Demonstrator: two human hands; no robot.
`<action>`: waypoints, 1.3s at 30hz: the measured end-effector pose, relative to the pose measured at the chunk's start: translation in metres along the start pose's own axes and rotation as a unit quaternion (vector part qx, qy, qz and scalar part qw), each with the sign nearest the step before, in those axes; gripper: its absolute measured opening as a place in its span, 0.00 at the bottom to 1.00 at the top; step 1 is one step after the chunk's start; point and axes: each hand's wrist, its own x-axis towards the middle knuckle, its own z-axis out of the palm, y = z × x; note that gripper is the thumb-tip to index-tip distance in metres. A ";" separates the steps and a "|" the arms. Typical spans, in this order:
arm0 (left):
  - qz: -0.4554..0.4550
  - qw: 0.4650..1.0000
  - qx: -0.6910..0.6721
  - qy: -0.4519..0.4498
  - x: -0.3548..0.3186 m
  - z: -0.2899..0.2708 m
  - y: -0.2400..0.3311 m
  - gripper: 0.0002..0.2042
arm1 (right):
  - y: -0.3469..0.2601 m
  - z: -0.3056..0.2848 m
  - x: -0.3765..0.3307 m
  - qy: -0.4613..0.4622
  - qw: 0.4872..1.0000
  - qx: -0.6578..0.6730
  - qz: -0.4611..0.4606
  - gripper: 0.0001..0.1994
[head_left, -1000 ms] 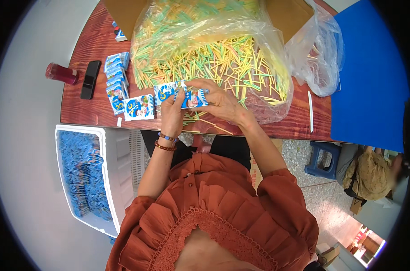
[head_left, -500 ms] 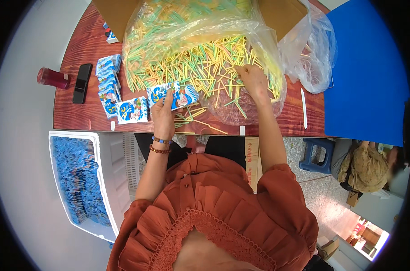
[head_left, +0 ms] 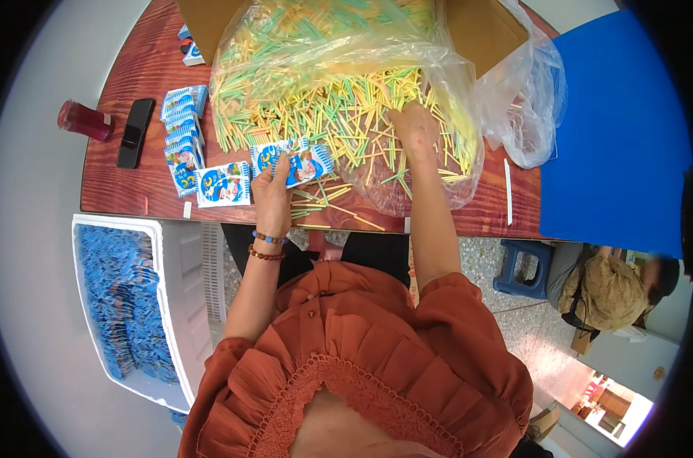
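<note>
My left hand is closed on small blue-and-white packets, its thumb lying on top of them. They are at the near edge of a big heap of thin yellow, green and orange sticks. The heap spills from a clear plastic bag. Right of the packets, my right hand reaches into the heap with its fingers curled. Its fingertips are partly hidden, and what they hold cannot be made out. A similar packet lies flat just left of my left hand.
Overlapping packets form a row at left, beside a black phone and a red-lidded jar. A white foam box full of blue packets stands below the table. At right are a plastic bag and a blue sheet.
My right hand has shifted slightly left and toward the far side, still in the sticks. My left hand keeps the packets in almost the same place. The whole view has shifted a little.
</note>
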 end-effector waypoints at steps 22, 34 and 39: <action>0.002 0.999 -0.050 0.017 0.004 -0.002 0.004 0.09 | -0.020 -0.015 0.032 -0.056 0.985 -0.064 -0.150 0.23; -0.024 0.998 -0.064 0.000 0.004 0.006 0.002 0.08 | -0.016 0.011 0.028 0.003 0.972 -0.119 -0.204 0.17; -0.028 0.998 -0.058 -0.004 0.002 0.003 0.005 0.08 | 0.006 0.008 0.045 -0.061 0.980 -0.023 -0.191 0.20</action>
